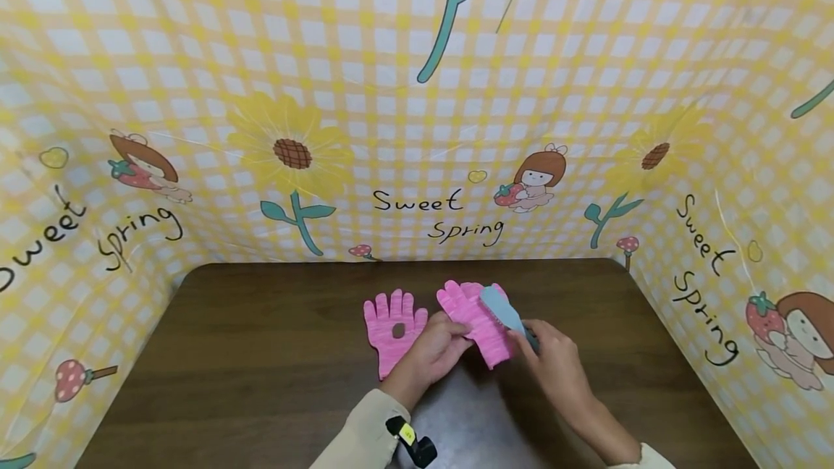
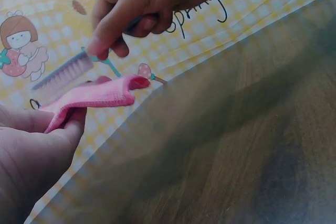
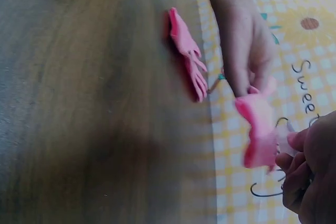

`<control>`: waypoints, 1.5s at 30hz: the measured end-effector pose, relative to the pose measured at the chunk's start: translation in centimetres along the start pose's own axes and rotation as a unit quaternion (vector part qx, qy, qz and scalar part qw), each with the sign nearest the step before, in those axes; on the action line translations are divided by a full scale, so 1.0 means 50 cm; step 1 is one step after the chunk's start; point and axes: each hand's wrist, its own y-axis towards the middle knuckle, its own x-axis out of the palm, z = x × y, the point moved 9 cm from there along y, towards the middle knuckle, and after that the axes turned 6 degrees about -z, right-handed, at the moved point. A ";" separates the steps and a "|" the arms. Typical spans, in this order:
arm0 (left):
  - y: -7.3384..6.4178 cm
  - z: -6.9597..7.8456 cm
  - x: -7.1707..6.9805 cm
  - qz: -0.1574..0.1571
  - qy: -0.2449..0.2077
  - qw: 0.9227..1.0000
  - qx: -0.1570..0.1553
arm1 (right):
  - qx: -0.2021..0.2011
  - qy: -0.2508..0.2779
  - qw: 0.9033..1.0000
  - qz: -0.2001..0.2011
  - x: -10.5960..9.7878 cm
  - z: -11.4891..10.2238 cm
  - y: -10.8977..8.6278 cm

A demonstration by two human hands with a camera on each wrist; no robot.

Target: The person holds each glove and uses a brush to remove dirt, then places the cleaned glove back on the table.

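Observation:
In the head view my left hand [image 1: 441, 347] pinches a pink knit glove [image 1: 482, 331] at its side edge and holds it up over the table, its fingers pointing away. My right hand [image 1: 554, 364] grips the dark handle of a light blue brush [image 1: 500, 307], whose head overlaps the glove. In the left wrist view the brush's bristles [image 2: 65, 77] face down close over the pink fabric [image 2: 97, 94]. A second pink glove [image 1: 384, 349] lies flat on the table left of my left hand, with a brown oval patch [image 1: 399, 331] on it.
The brown wooden table [image 1: 274, 353] carries both gloves' work area. A yellow checked cloth [image 1: 417, 143] with sunflowers and lettering rises behind the table and along both sides. A black strap with a yellow label [image 1: 407, 433] sits on my left wrist.

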 end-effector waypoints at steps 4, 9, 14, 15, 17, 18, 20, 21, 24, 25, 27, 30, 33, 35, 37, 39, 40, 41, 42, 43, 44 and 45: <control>0.001 0.008 0.007 -0.011 -0.010 1.000 0.008 | -0.014 -0.005 1.000 0.009 0.002 -0.010 -0.005; 0.002 0.014 0.007 -0.009 -0.024 1.000 0.014 | -0.016 -0.008 0.999 0.026 -0.005 -0.008 -0.007; 0.004 0.006 0.020 -0.020 -0.041 0.999 0.021 | -0.011 -0.019 0.999 0.041 -0.007 0.000 -0.015; 0.005 0.004 0.022 -0.021 -0.043 0.999 0.021 | -0.006 -0.019 0.999 0.043 -0.007 0.003 -0.018; 0.006 0.000 0.028 -0.024 -0.041 0.999 0.022 | 0.003 -0.021 0.999 0.045 -0.007 0.011 -0.023; 0.007 -0.002 0.030 -0.025 -0.041 0.999 0.022 | 0.008 -0.022 0.999 0.046 -0.007 0.016 -0.025; 0.009 -0.006 0.032 -0.024 -0.039 0.999 0.022 | 0.018 -0.023 0.998 0.048 -0.008 0.026 -0.030; 0.009 -0.008 0.033 -0.024 -0.038 0.999 0.021 | 0.024 -0.023 0.998 0.049 -0.009 0.032 -0.032; 0.011 -0.014 0.034 -0.026 -0.038 0.999 0.018 | 0.046 -0.023 0.998 0.047 -0.010 0.053 -0.040; 0.011 -0.015 0.033 -0.025 -0.036 0.999 0.018 | 0.056 -0.024 0.997 0.043 -0.010 0.062 -0.042; 0.011 -0.015 0.031 -0.022 -0.034 0.999 0.018 | 0.075 -0.025 0.996 0.035 -0.011 0.080 -0.044; 0.012 -0.013 0.028 -0.022 -0.026 0.999 0.021 | 0.091 -0.026 0.995 0.030 -0.016 0.102 -0.044; 0.009 -0.007 0.022 -0.019 -0.017 0.999 0.021 | 0.081 -0.020 0.996 0.041 -0.023 0.095 -0.036; 0.006 -0.005 0.020 -0.015 -0.011 1.000 0.017 | 0.059 -0.012 0.997 0.050 -0.025 0.071 -0.030; 0.004 -0.005 0.021 -0.017 -0.001 1.000 0.010 | 0.027 -0.005 0.998 0.052 -0.024 0.036 -0.024; 0.002 -0.004 0.025 -0.024 0.007 1.000 0.004 | -0.011 0.003 0.999 0.047 -0.018 -0.001 -0.020; 0.001 -0.003 0.027 -0.028 0.008 1.000 0.000 | -0.029 0.002 0.999 0.043 -0.014 -0.017 -0.019; 0.000 -0.002 0.030 -0.034 0.011 0.999 -0.003 | -0.044 0.000 0.998 0.040 -0.011 -0.031 -0.019; 0.000 -0.001 0.032 -0.039 0.014 0.999 -0.005 | -0.054 -0.003 0.998 0.037 -0.008 -0.041 -0.019; -0.001 0.001 0.034 -0.042 0.013 0.999 -0.006 | -0.060 -0.004 0.998 0.035 -0.006 -0.047 -0.018; -0.002 0.002 0.036 -0.043 0.015 0.999 -0.008 | -0.062 -0.006 0.997 0.035 -0.004 -0.051 -0.018; -0.003 0.004 0.036 -0.043 0.019 0.999 -0.007 | -0.062 -0.010 0.997 0.036 -0.003 -0.052 -0.018</control>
